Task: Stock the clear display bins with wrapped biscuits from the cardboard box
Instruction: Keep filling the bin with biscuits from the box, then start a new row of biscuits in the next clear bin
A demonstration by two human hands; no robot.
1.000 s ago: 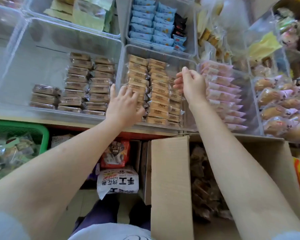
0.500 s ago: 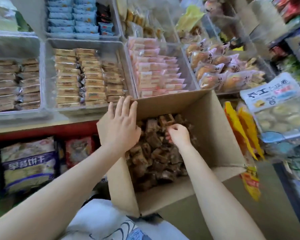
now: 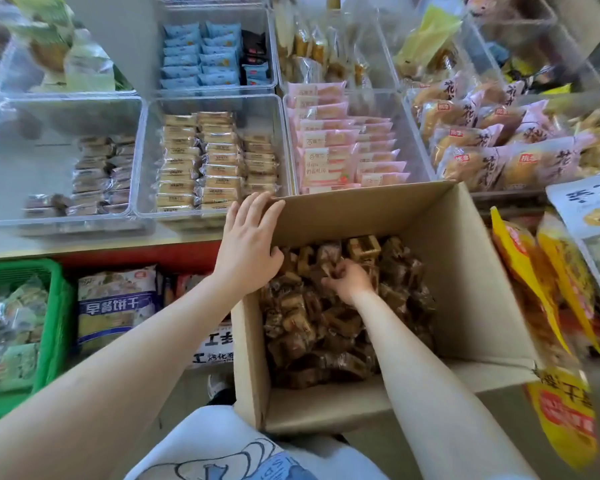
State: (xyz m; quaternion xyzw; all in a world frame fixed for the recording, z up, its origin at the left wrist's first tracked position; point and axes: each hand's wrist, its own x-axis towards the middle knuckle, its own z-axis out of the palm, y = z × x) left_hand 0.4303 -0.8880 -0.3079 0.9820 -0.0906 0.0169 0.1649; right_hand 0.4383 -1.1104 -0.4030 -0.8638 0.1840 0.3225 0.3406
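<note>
Fingers (image 3: 329, 278) of my right hand (image 3: 349, 280) are curled down into the heap of wrapped biscuits (image 3: 329, 317), and from up here I cannot tell whether they have actually closed on a packet, because the fingertips are buried among the brown wrappers. Only the knuckles and the back of that hand show, with the forearm running down to the lower right and covering part of the heap. Fingers of my left hand (image 3: 248, 242) lie straight and slightly spread, laid flat over the far left corner of the cardboard box (image 3: 478, 289), thumb on the inside wall, holding nothing. The box sits open in front of me, its near wall partly hidden by my shirt. Just beyond it are the clear display bins: the left bin (image 3: 63, 116) holds a few short rows of dark brown packets, and the middle bin (image 3: 257, 112) holds rows of tan packets. The box's far edge cuts off the front of the pink packets (image 3: 336, 147) to the right. Further right, bread-like packs and yellow bags (image 3: 548, 271) are smeared by blur. A green basket (image 3: 54, 327) sits low on the left.
</note>
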